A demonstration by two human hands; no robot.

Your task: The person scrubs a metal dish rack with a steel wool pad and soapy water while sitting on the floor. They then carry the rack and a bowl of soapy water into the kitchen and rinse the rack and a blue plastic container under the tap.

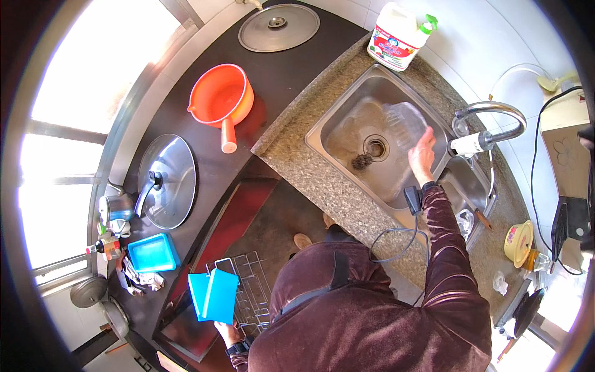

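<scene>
My right hand [422, 156] reaches into the larger basin of a stainless steel sink [341, 109] and grips a clear plastic container [405, 122], blurred and tilted near the basin's right wall. Close to the drain [374, 147] lies a dark scouring pad [361, 161], apart from the hand. Low on the left, my left hand [227, 332] holds two blue plastic boxes [217, 296] at their lower end. They are beside a wire rack [253, 288], partly covering it; whether they touch it I cannot tell. My left fingers are mostly hidden.
A chrome faucet [504, 109] arches beside the sink, near a white pump bottle [395, 39]. On the dark counter are an orange ladle [223, 95], a glass lid [167, 181], a metal lid [279, 28] and a blue tray [153, 252]. A cable [413, 242] hangs from my right wrist.
</scene>
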